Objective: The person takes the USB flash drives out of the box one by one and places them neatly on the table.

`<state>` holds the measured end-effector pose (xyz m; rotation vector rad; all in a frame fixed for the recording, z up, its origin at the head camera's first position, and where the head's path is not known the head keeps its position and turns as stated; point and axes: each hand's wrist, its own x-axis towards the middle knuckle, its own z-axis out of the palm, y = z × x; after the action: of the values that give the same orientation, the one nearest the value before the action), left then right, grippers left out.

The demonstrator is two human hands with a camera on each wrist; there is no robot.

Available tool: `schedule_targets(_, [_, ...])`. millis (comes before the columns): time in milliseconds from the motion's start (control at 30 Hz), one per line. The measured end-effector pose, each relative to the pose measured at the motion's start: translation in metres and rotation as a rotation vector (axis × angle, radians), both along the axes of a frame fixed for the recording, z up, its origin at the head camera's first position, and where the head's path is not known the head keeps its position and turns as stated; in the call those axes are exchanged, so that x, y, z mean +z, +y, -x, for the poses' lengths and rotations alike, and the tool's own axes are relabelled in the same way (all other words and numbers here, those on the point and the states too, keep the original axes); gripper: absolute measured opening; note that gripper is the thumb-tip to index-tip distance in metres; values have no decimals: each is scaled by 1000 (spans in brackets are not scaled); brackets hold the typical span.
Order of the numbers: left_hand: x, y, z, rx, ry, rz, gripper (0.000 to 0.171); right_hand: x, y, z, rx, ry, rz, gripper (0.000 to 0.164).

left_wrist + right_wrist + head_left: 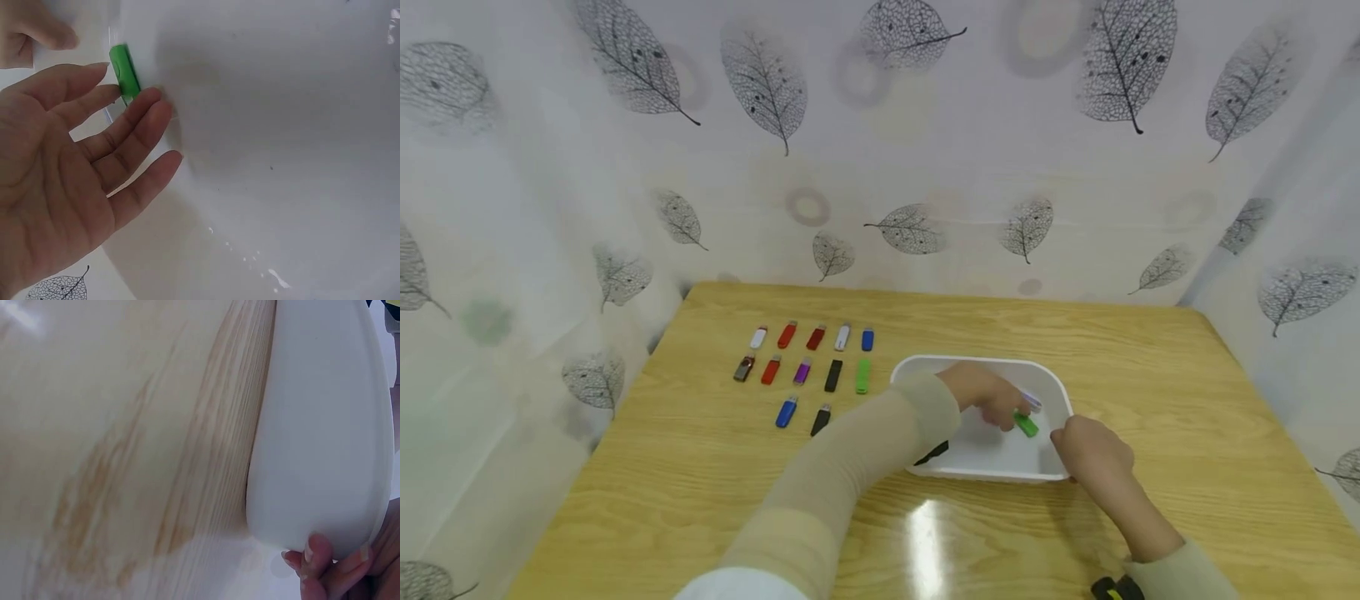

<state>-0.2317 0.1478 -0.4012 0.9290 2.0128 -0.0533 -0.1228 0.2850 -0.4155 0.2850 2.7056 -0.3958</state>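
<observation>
A white plastic bin [977,477] stands on the wooden table. My left hand [988,396] reaches into it, palm side showing in the left wrist view, with the fingers loosely bent. Its fingertips are right at a green USB stick [126,70], whose lower end is partly hidden behind them. Beside that green stick in the bin lies a pale purplish stick [1032,402]. My right hand [1093,454] grips the bin's near right corner. In the right wrist view, its curled fingers [317,549] press against the outer wall near the rim.
To the bin's left, USB sticks lie in rows, among them a green one [862,377], a purple one [802,371] and a blue one [786,412]. The left forearm [850,458] crosses the table's front. A leaf-print curtain [880,175] hangs behind the table.
</observation>
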Motion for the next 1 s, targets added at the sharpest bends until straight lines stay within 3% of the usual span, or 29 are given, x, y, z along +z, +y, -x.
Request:
schedule_targets(133, [3, -6, -3, -33, -8, -14, 43, 1, 1, -1, -3, 0, -1, 33])
schedule_targets(367, [4, -20, 0, -201, 106, 4, 16, 0, 0, 0, 0, 15, 0, 32])
schedule_targets(433, [2, -25, 5, -166, 146, 30, 10, 1, -1, 0, 0, 14, -3, 33])
schedule_targets(533, [2, -34, 13, -50, 183, 79, 13, 2, -2, 0, 4, 14, -6, 33])
schedule_targets(600, [3, -40, 17, 33, 192, 63, 8, 3, -2, 0, 7, 11, -9, 34])
schedule_targets(700, [2, -47, 18, 78, 203, 26, 12, 2, -2, 0, 7, 5, -11, 33])
schedule_targets(767, [2, -50, 16, 37, 259, -2, 17, 2, -2, 0, 5, 0, -14, 33])
schedule_targets(900, [0, -53, 11, -66, 388, 31, 25, 0, -1, -1, 6, 0, -23, 33])
schedule_targets(1000, [0, -51, 10, -120, 428, 53, 27, 0, 0, 0, 4, 9, -23, 33])
